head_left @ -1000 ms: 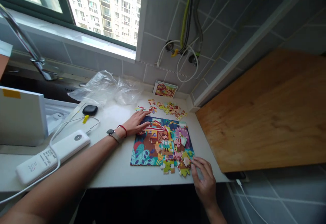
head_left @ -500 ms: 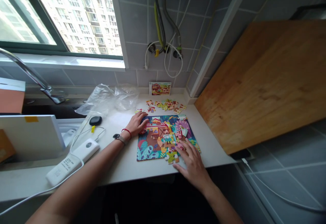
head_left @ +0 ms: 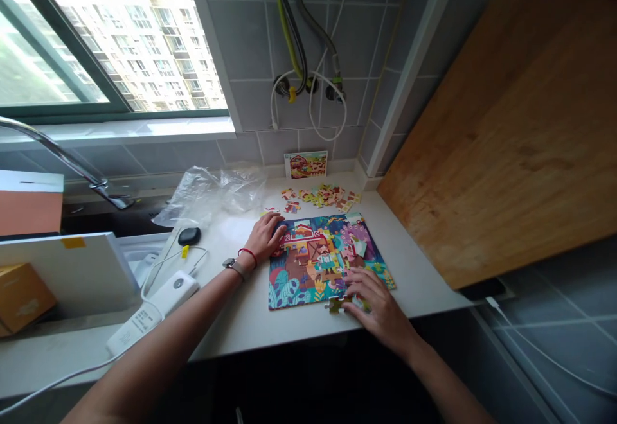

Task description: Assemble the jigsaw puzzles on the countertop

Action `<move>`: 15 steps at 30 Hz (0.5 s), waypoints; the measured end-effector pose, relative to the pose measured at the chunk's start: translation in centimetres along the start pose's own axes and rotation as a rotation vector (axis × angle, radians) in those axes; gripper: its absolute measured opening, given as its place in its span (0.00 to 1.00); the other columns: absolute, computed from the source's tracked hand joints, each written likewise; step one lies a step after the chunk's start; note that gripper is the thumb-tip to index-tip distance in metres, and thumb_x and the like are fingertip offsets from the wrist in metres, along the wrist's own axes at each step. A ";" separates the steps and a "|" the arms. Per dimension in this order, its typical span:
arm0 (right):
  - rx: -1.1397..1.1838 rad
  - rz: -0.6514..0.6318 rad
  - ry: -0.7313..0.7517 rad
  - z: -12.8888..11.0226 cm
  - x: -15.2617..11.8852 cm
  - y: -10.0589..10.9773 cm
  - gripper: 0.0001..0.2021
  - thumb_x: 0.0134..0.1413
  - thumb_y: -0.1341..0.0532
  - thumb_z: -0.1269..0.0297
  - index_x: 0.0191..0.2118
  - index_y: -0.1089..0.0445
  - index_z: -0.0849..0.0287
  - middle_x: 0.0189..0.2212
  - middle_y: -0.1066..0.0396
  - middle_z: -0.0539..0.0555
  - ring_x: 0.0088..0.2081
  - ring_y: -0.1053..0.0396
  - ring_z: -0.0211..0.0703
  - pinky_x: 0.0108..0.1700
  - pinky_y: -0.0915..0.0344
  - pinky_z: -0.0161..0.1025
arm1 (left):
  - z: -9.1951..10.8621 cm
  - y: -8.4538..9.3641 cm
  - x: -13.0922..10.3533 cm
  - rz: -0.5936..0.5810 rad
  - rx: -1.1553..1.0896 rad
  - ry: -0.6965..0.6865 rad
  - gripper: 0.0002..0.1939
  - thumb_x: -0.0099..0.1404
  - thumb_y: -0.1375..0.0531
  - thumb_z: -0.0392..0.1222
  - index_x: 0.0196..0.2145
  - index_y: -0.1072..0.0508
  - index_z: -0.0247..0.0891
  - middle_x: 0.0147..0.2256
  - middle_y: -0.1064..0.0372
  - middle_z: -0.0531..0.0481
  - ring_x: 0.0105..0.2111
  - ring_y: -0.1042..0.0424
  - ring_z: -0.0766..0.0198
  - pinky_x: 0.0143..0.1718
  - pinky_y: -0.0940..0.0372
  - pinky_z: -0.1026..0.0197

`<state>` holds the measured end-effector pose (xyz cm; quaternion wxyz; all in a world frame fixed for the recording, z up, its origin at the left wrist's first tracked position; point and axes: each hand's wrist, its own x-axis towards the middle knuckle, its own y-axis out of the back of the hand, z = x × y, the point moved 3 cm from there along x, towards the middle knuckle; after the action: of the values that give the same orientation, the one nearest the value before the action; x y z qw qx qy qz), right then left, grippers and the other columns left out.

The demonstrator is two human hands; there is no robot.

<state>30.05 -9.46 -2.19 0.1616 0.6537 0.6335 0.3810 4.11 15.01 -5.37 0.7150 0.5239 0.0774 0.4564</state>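
Note:
A farm-picture jigsaw puzzle point(head_left: 301, 276) lies on the counter, partly put together in its board. My left hand point(head_left: 265, 234) rests at the board's upper left edge, fingers stretched out and holding nothing. At the lower right, my right hand point(head_left: 373, 302) has thumb and fingers around a green puzzle piece point(head_left: 335, 304), which sticks out over the board's near edge and looks tilted. The fingers cover part of that piece. Loose puzzle pieces point(head_left: 322, 196) lie heaped behind the board, a few of them near my left fingertips.
A small picture card point(head_left: 306, 165) leans on the tiled wall. Left of the board are a crumpled plastic bag point(head_left: 207, 196), a black oval gadget point(head_left: 189, 236) and a white power bank point(head_left: 154, 311) with a cable. A large wooden board point(head_left: 520, 135) slants along the right.
The green piece lay flat with its face showing; now my right thumb and fingers have closed on it and it is tilted. My left hand stays at the board's edge. The view has shifted slightly.

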 end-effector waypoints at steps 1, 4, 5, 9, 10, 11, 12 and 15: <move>0.070 0.058 -0.032 0.1 0.0 0.5 0.06 0.66 0.36 0.58 0.40 0.22 0.51 0.47 0.20 0.57 0.57 0.27 0.56 0.62 0.31 0.55 | 0.0 -0.1 0.0 0.000 -0.002 0.000 0.24 0.79 0.55 0.54 0.54 0.27 0.38 0.57 0.30 0.38 0.60 0.32 0.47 0.65 0.38 0.42; 0.211 0.256 -0.197 1.7 0.8 2.8 0.13 0.67 0.37 0.50 0.38 0.23 0.53 0.39 0.20 0.57 0.44 0.22 0.53 0.49 0.24 0.47 | -0.2 -0.1 -0.1 0.000 -0.007 0.002 0.24 0.79 0.55 0.54 0.55 0.27 0.37 0.57 0.31 0.37 0.61 0.33 0.46 0.66 0.39 0.40; 0.232 0.314 -0.256 2.7 1.5 3.8 0.15 0.64 0.35 0.47 0.37 0.23 0.54 0.36 0.21 0.57 0.40 0.22 0.51 0.44 0.24 0.45 | -0.3 -0.1 -0.1 -0.001 -0.009 0.003 0.24 0.79 0.55 0.54 0.55 0.27 0.37 0.58 0.31 0.37 0.62 0.34 0.46 0.66 0.39 0.40; 0.399 0.443 -0.340 7.5 6.2 6.8 0.22 0.52 0.29 0.41 0.38 0.22 0.56 0.34 0.21 0.56 0.35 0.24 0.48 0.37 0.24 0.42 | 0.2 0.6 -0.1 0.027 -0.027 0.004 0.23 0.79 0.55 0.53 0.56 0.28 0.39 0.61 0.33 0.38 0.65 0.37 0.46 0.68 0.41 0.40; 0.457 0.479 -0.356 8.9 7.6 7.1 0.23 0.49 0.27 0.40 0.38 0.23 0.57 0.34 0.21 0.56 0.34 0.24 0.46 0.36 0.25 0.41 | 1.0 0.9 -0.1 0.050 -0.032 0.001 0.23 0.79 0.55 0.53 0.57 0.29 0.39 0.62 0.34 0.38 0.66 0.37 0.45 0.68 0.41 0.39; 0.525 0.519 -0.390 10.3 9.0 7.3 0.25 0.45 0.26 0.39 0.37 0.24 0.57 0.32 0.22 0.55 0.33 0.25 0.45 0.34 0.26 0.39 | 2.1 1.1 -0.2 0.077 -0.033 -0.004 0.23 0.79 0.54 0.53 0.57 0.29 0.39 0.62 0.34 0.37 0.66 0.38 0.45 0.69 0.42 0.38; 0.593 0.560 -0.431 11.7 10.4 7.2 0.26 0.43 0.26 0.39 0.36 0.24 0.57 0.31 0.23 0.53 0.32 0.26 0.43 0.32 0.27 0.38 | 3.6 1.3 -0.4 0.080 -0.037 -0.029 0.23 0.78 0.51 0.55 0.59 0.30 0.40 0.63 0.35 0.37 0.67 0.39 0.44 0.68 0.42 0.38; 0.629 0.585 -0.461 15.0 14.3 6.1 0.26 0.44 0.28 0.38 0.37 0.26 0.57 0.30 0.24 0.52 0.30 0.27 0.40 0.29 0.31 0.35 | 10.4 0.5 -1.7 -0.130 -0.116 -0.240 0.29 0.75 0.43 0.59 0.66 0.35 0.43 0.66 0.37 0.39 0.67 0.38 0.46 0.67 0.38 0.45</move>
<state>43.62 7.31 -3.64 -0.0213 0.8888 0.4554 0.0458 8.94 6.74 -1.00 0.7763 0.5264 -0.0015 0.3468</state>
